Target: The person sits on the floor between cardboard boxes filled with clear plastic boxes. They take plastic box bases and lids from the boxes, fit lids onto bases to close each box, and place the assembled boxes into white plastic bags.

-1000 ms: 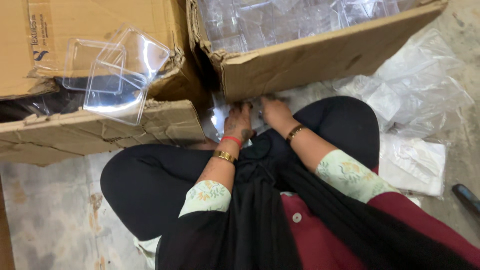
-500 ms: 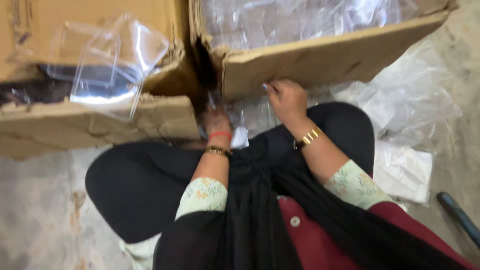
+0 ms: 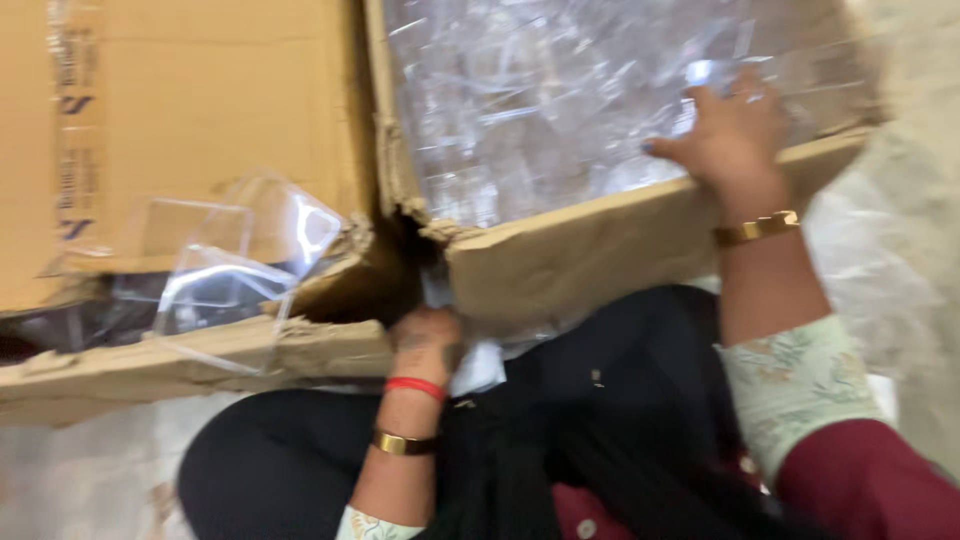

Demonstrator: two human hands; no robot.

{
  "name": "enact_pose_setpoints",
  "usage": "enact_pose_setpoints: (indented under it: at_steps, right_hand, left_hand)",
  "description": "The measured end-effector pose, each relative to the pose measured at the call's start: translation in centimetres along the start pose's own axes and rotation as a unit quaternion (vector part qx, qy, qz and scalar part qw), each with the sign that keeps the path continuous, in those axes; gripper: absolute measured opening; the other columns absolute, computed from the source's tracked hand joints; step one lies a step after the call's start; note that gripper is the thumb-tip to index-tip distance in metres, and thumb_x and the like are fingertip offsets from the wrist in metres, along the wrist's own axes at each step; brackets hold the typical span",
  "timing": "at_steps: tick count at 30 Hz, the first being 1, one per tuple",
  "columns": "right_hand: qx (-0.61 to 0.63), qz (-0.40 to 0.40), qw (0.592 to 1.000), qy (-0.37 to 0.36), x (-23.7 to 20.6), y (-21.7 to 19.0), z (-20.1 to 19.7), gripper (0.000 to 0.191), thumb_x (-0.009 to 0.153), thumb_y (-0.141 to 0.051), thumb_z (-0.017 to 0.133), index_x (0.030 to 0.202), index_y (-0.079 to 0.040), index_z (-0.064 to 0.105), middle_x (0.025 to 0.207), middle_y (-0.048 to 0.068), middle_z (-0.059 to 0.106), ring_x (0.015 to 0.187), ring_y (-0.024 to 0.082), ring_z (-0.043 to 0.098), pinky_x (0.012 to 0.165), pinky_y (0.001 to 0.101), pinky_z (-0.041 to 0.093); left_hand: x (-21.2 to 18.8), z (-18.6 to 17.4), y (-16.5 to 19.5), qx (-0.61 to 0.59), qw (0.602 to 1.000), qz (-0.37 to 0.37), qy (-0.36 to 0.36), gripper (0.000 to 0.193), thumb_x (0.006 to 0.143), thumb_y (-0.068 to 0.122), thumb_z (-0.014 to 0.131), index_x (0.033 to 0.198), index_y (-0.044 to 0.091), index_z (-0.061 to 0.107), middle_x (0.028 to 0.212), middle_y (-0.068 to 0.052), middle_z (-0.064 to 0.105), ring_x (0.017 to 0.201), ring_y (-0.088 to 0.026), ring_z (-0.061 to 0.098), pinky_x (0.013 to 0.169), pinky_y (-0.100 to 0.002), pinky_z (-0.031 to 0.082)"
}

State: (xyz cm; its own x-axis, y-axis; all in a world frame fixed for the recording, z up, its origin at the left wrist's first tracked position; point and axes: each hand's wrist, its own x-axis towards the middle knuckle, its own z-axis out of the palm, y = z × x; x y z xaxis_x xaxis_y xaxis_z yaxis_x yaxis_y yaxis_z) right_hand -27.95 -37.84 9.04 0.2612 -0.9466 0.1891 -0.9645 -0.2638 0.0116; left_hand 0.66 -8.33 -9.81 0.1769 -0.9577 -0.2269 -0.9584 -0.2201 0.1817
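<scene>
Right hand [image 3: 735, 135]: raised over the front wall of the right cardboard box [image 3: 600, 255], fingers spread and reaching among the clear plastic pieces [image 3: 540, 100] that fill the box; motion blur hides whether the fingers close on any piece. A gold bangle [image 3: 757, 229] sits on the wrist, above a pale floral cuff [image 3: 790, 385] and a maroon sleeve [image 3: 880, 485].

Left hand [image 3: 428, 340]: low, in the gap between the two boxes, just under the torn corner of the right box; the fingers curl downward, and what they hold, if anything, cannot be told. The wrist bears a red band [image 3: 415, 386] and a gold bangle [image 3: 403, 443]. The two hands are well apart.

Left cardboard box [image 3: 190, 110]: lies open toward the person, its lower flap [image 3: 190, 362] crushed and torn. Clear plastic containers [image 3: 235, 265] rest at its mouth, overlapping the flap.

The person sits with black-clad knees [image 3: 290, 450] against both boxes. Crumpled clear plastic sheeting [image 3: 870, 250] lies on the floor to the right.
</scene>
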Motion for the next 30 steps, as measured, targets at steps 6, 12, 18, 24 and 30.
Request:
enact_pose_setpoints:
  at_steps: [6, 12, 18, 24, 30]
  right_hand:
    - [0.035, -0.052, 0.973, 0.22, -1.3, -0.6, 0.4, 0.038, 0.071, -0.029, 0.084, 0.104, -0.011, 0.074, 0.123, 0.027, 0.054, 0.113, 0.046, 0.051, 0.096, 0.0564, 0.047]
    - [0.474, 0.082, 0.83, 0.283, -3.2, 1.3, 4.2, 0.036, 0.108, -0.03, 0.071, 0.113, 0.005, 0.068, 0.109, 0.012, 0.069, 0.095, 0.02, 0.065, 0.081, 0.0319, 0.052]
    - [0.525, -0.102, 0.785, 0.313, -3.9, 4.0, 8.2, 0.051, 0.124, -0.034, 0.04, 0.14, 0.011, 0.057, 0.136, 0.018, 0.065, 0.121, 0.024, 0.067, 0.106, 0.0379, 0.057]
    - [0.52, -0.112, 0.742, 0.408, -3.4, 4.5, 9.1, 0.047, 0.123, -0.032, 0.045, 0.132, 0.012, 0.058, 0.131, 0.02, 0.065, 0.116, 0.026, 0.065, 0.106, 0.0424, 0.056]
    - [0.607, -0.04, 0.626, 0.487, -2.3, 4.5, 8.1, 0.041, 0.112, -0.024, 0.058, 0.122, 0.016, 0.063, 0.123, 0.02, 0.067, 0.113, 0.025, 0.063, 0.105, 0.0429, 0.052]
  left_hand:
    - [-2.3, -7.0, 1.5, -0.107, 0.993, 0.039, -0.032, 0.019, 0.079, 0.007, 0.06, 0.095, 0.0, 0.067, 0.084, -0.025, 0.071, 0.081, -0.042, 0.071, 0.072, -0.052, 0.056]
    - [-2.0, -10.0, 0.8, -0.194, 0.976, -0.009, -0.101, 0.04, 0.076, 0.002, 0.058, 0.115, -0.004, 0.057, 0.079, -0.025, 0.071, 0.075, -0.043, 0.07, 0.071, -0.054, 0.054]
    - [0.9, -4.6, 1.8, -0.325, 0.936, -0.126, 0.047, 0.05, 0.087, -0.004, 0.056, 0.137, -0.001, 0.049, 0.09, -0.025, 0.072, 0.083, -0.042, 0.07, 0.068, -0.049, 0.056]
    - [2.6, -1.8, 1.9, -0.829, 0.507, -0.221, 0.077, 0.099, 0.07, -0.014, 0.054, 0.158, 0.017, 0.019, 0.146, -0.01, 0.046, 0.122, -0.024, 0.056, 0.095, -0.038, 0.054]
    - [-1.5, -5.1, 9.6, -0.679, 0.652, -0.116, 0.316, 0.075, 0.107, 0.025, 0.057, 0.166, 0.009, 0.015, 0.17, -0.018, 0.024, 0.158, -0.034, 0.025, 0.129, -0.049, 0.021]
